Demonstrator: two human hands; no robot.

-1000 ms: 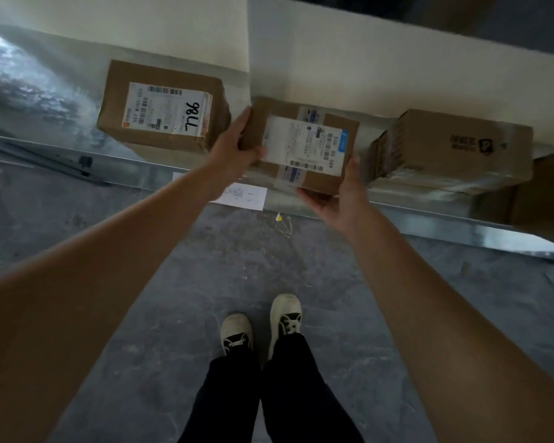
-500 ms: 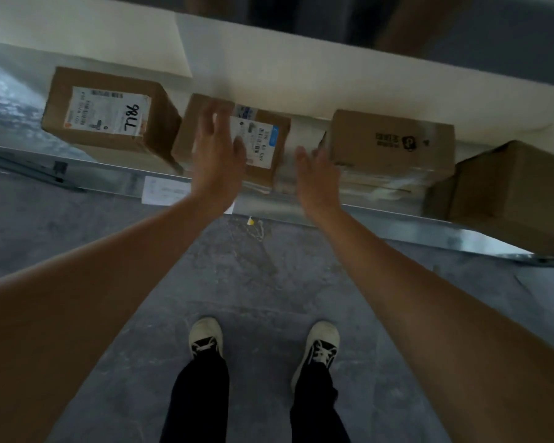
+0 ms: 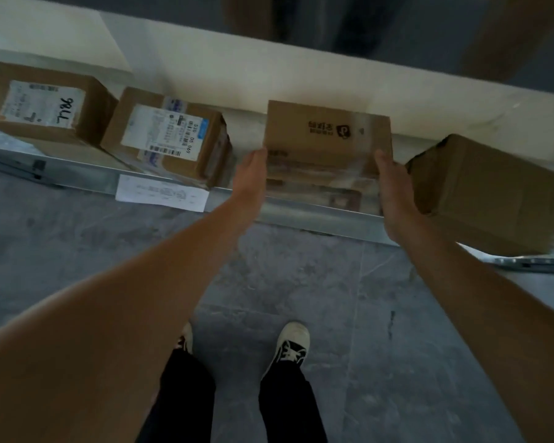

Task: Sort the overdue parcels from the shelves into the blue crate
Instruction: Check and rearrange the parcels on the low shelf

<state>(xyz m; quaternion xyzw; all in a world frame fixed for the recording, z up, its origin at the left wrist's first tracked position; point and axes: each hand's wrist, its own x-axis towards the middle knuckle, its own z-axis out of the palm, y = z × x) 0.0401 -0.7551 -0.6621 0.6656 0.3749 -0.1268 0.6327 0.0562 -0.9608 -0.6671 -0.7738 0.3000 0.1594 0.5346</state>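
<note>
Now hands flanking logo parcel

Cardboard boxes: we count four on the shelf, namely the box with handwriting on its label, the box with a printed label, the taped box with a dark logo and the plain box at the right.
Boxes with white labels facing us: we count two, the two on the left.
Paper slips: we count one white slip on the shelf's front edge.
Hands: we count two, the left hand and the right hand.
Shoes: we count two, the left shoe and the right shoe.
</note>
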